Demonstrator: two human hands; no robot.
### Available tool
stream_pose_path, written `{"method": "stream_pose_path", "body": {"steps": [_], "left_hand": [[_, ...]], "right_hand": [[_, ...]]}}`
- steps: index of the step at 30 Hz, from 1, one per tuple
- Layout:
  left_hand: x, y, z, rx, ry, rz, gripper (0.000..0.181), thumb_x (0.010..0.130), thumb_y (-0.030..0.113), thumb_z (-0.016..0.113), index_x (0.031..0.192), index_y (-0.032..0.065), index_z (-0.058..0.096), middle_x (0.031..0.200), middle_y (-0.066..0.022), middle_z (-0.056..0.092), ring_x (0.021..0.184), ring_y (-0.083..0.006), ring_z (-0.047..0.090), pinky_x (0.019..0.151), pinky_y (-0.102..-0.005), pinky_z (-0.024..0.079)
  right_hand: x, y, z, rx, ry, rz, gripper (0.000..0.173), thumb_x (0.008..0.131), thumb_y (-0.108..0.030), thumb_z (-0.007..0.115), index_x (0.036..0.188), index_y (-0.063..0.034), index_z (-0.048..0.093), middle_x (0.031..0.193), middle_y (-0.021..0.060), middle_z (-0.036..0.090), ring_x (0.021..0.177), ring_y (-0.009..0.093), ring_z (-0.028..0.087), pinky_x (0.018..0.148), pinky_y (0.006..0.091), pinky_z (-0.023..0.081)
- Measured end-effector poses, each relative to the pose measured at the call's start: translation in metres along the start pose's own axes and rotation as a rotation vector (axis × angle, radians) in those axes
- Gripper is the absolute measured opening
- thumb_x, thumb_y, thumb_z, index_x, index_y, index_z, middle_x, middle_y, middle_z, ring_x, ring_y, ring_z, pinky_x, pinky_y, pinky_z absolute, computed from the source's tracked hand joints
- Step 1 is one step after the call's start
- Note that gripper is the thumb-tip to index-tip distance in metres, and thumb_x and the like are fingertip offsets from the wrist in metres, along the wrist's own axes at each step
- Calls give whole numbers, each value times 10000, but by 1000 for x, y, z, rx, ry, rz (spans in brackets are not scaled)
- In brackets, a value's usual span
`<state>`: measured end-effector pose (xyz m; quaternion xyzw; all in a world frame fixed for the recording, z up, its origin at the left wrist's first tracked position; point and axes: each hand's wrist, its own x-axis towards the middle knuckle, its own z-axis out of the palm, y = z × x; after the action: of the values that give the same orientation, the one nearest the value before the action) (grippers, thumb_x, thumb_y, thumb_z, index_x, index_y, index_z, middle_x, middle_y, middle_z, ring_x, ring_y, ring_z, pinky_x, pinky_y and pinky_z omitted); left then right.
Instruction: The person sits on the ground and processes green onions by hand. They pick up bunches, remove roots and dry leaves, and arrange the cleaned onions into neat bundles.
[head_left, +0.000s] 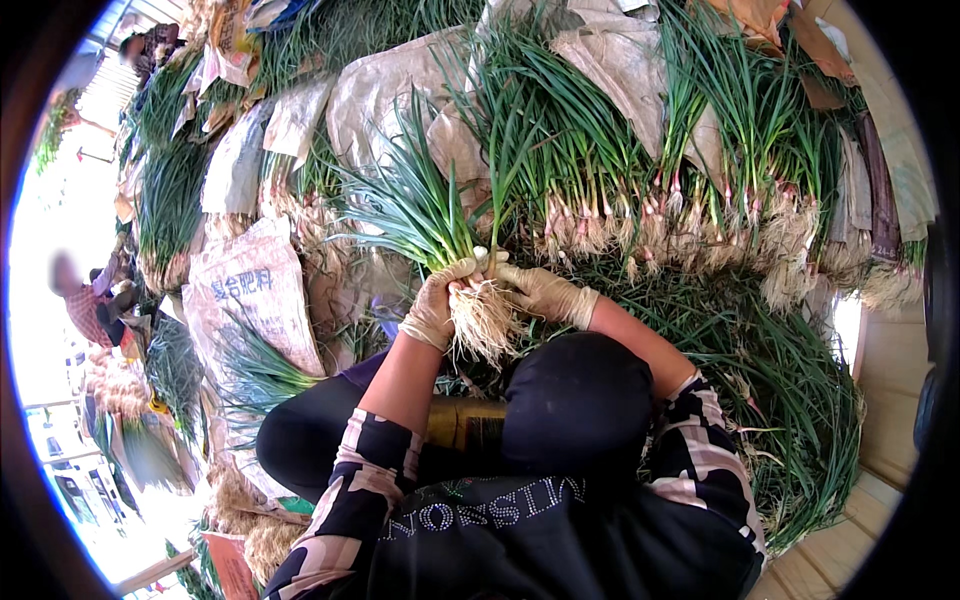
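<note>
Both hands wear pale thin gloves. My left hand (435, 304) is wrapped around the base of a bunch of green garlic plants (427, 225), whose leaves fan up and to the left. Pale tangled roots (486, 322) hang below the grip. Beside it, my right hand (551, 292) holds a single stalk (495, 202) by its lower end, against the bunch. The fingertips of both hands nearly meet, and the right fingertips are partly hidden. Past the hands, a row of similar plants (592, 165) lies with roots towards me.
Loose green leaves (780, 390) are heaped at the right. Woven sacks (405, 90) cover some plants, and a printed sack (247, 300) lies left, near a smaller bunch (266, 367). Two people sit at the far left, one in a checked shirt (86, 315). Wooden boards (892, 360) edge the right.
</note>
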<state>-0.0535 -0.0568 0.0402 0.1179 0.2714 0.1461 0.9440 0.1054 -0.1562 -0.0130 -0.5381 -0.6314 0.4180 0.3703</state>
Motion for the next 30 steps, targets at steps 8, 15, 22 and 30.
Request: {"method": "stream_pose_path", "body": {"steps": [8, 15, 22, 30], "left_hand": [[3, 3, -45, 235, -5, 5, 409, 792, 95, 538, 1164, -64, 476, 1209, -220, 507, 1040, -278, 563, 889, -404, 462], [-8, 8, -38, 219, 112, 13, 308, 755, -20, 556, 1049, -99, 514, 1033, -258, 575, 924, -311, 602, 699, -352, 533], [-9, 4, -35, 96, -26, 11, 300, 769, 11, 556, 1060, -51, 513, 1008, -219, 593, 889, -293, 611, 687, -320, 537], [-12, 15, -35, 231, -13, 7, 434, 784, 107, 545, 1154, -102, 454, 1040, -265, 575, 883, -294, 609, 715, -322, 531]], "right_hand": [[46, 14, -55, -7, 427, 329, 464, 888, -428, 466, 1117, -27, 518, 1095, 160, 559, 1061, 274, 517, 953, 374, 377], [61, -9, -32, -338, -76, 202, 386, 856, -402, 481, 984, -61, 611, 1020, 180, 577, 966, 343, 539, 836, 395, 416], [59, 18, -43, 183, 759, 436, 257, 862, -243, 487, 801, -28, 613, 792, 103, 571, 762, 231, 549, 748, 389, 428], [48, 9, -12, 564, -265, 327, 428, 843, -517, 524, 845, -99, 620, 681, -30, 549, 560, 68, 441, 530, 208, 365]]}}
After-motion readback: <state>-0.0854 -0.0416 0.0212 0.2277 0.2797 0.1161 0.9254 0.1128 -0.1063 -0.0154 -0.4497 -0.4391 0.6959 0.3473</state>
